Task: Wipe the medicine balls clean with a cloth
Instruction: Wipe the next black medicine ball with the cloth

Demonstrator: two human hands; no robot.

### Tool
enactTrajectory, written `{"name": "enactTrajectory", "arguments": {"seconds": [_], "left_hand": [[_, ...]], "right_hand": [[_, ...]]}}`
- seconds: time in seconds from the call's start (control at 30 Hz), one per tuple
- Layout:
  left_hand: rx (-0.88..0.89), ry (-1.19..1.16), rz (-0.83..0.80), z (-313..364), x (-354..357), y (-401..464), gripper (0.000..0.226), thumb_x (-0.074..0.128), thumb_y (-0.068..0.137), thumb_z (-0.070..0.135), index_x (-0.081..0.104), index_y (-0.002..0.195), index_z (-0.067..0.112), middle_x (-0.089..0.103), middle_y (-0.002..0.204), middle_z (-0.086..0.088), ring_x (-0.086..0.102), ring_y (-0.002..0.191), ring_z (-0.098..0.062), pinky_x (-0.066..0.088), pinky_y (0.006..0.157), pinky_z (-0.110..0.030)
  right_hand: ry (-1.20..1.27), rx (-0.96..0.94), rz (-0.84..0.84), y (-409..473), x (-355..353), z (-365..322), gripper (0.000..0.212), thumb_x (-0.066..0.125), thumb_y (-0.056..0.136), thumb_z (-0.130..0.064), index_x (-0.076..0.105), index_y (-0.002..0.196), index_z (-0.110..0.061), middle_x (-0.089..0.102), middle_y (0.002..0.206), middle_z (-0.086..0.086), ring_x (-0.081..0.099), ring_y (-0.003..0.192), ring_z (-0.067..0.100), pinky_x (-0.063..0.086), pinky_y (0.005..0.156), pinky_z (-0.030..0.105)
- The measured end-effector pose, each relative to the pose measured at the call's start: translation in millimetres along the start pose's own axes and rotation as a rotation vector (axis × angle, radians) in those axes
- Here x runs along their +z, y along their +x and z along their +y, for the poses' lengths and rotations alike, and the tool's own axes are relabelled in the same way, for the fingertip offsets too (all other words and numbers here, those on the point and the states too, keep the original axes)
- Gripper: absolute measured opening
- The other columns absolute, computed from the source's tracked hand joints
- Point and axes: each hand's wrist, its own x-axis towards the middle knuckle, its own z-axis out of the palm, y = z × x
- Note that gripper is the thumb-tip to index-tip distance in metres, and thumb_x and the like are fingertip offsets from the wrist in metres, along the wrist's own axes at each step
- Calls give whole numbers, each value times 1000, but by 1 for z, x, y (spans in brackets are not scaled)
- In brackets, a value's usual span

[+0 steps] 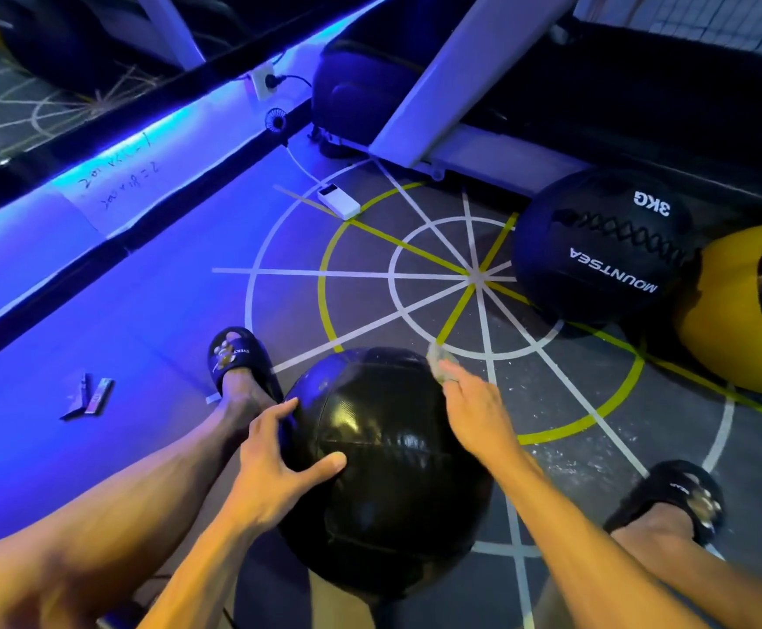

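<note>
Black and glossy, the ball (383, 474) sits on the floor (415, 320) between our two feet, close under the camera. Our left hand (279, 456) lies on its left side with the fingers and thumb spread wide, steadying it. Our right hand (474, 410) reaches over the upper right edge, fingers stretched out and close together. At the fingertips we see a small pale cloth (440, 358), blurred, and we cannot tell if the fingers pinch it or only press it on the ball.

The first risk, we think, is the cloth. It is held only at the tips, so a fast stroke over the slick skin could pull it loose and drop it to the floor. The second is the ball itself. It is round and shiny, and only a flat palm holds it, so a strong push from the right could roll it toward the left slipper (238, 356). The far underside is hidden from us and may stay dirty if we do not turn the ball.

Farther off, a second black ball (596, 247) marked 3KG lies near the treadmill frame (438, 84), just beside a yellow ball (733, 311). A power bank (339, 202) with its cable lies on the floor beyond; a ball that rolls away could hit it.
</note>
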Motion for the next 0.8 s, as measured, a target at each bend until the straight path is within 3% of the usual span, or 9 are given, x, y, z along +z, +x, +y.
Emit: {"name": "enactTrajectory", "arguments": {"seconds": [0.1,0.17,0.23,0.3,0.37,0.43,0.57,0.73,0.8], "left_hand": [[28,22,5,4,7,-6,112,72,42,93,31,137,51,33,145,14,25,136,-10,29,115,-39],[42,35,-3,5,11,-12,110,72,45,92,30,138,51,30,143,19,23,134,-6,27,114,-38],[44,44,5,6,10,-16,113,71,43,93,30,138,48,30,144,20,23,133,-5,26,113,-34],[33,51,1,6,10,-18,111,74,44,89,31,137,47,30,144,19,24,131,-4,26,111,-30],[28,47,-24,4,8,-22,107,76,46,85,30,136,48,28,144,20,22,132,-3,27,110,-31],[35,47,-32,4,7,-24,106,76,48,86,30,136,49,26,145,23,21,134,-3,26,111,-32],[22,48,-33,9,10,-28,108,74,49,87,28,139,47,22,146,26,16,134,1,24,113,-32],[44,57,-30,14,19,-32,108,74,51,88,27,140,47,18,147,29,12,136,2,23,115,-33],[56,67,-25,12,19,-34,107,75,52,87,28,140,46,18,148,30,13,136,1,24,114,-32]], "right_hand": [[129,177,33,7,-4,5,43,31,110,-35,54,145,-26,56,146,3,48,134,30,36,109,38],[78,146,74,11,3,-12,40,29,110,-31,60,135,-24,63,133,7,56,119,28,42,98,38],[-103,-73,93,2,20,-44,32,27,108,-23,57,117,-26,62,120,8,58,107,28,47,89,39],[-284,-454,-13,-16,42,-71,36,31,104,-15,53,133,-17,54,139,13,47,132,32,38,112,43],[-317,-627,-173,-23,41,-73,51,32,102,-18,43,151,-13,40,158,7,28,150,23,16,126,35],[-203,-544,-176,-6,21,-47,53,27,103,-24,43,153,-21,39,160,-2,30,150,16,16,126,30],[-117,85,-98,19,-17,19,49,28,106,-51,60,138,-33,58,145,6,49,136,35,37,112,46],[-127,-123,-17,-8,6,-19,48,29,110,-24,32,158,-28,39,160,2,38,145,30,29,118,41],[-326,-411,-76,-25,20,-36,54,26,109,-20,17,162,-21,19,168,8,16,155,30,12,126,38]]}}
